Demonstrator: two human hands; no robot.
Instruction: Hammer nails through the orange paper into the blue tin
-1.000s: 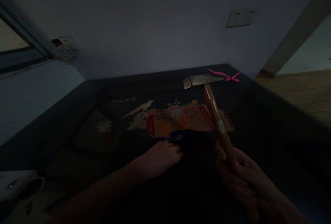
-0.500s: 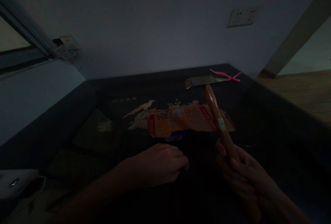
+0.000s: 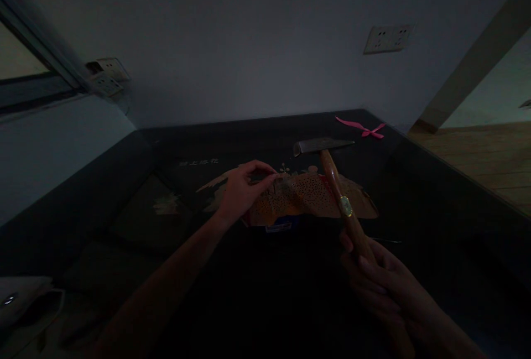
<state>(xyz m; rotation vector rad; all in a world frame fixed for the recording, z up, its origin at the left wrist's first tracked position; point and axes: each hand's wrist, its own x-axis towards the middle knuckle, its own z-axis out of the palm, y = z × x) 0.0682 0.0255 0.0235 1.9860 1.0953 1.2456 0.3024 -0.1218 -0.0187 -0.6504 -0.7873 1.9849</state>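
Observation:
My right hand (image 3: 379,281) is wrapped round the wooden handle of a hammer (image 3: 338,196). The metal head (image 3: 321,146) points up and away over the dark table (image 3: 415,193). An orange dotted packet (image 3: 309,198) lies flat in the middle of the table. My left hand (image 3: 243,190) reaches over the packet's left end with thumb and fingers pinched together at its top edge. Whether something small sits in that pinch I cannot make out.
A pink ribbon (image 3: 360,126) lies at the table's far right corner. Wall sockets (image 3: 385,38) sit on the back wall. More sockets (image 3: 105,74) hang near a window at the left. A white object (image 3: 20,298) rests at the lower left. Wooden floor (image 3: 489,154) shows at right.
My left hand rose from the table's near side and moved forward onto the packet's left end. The hammer stayed upright in my right hand, shifting slightly left.

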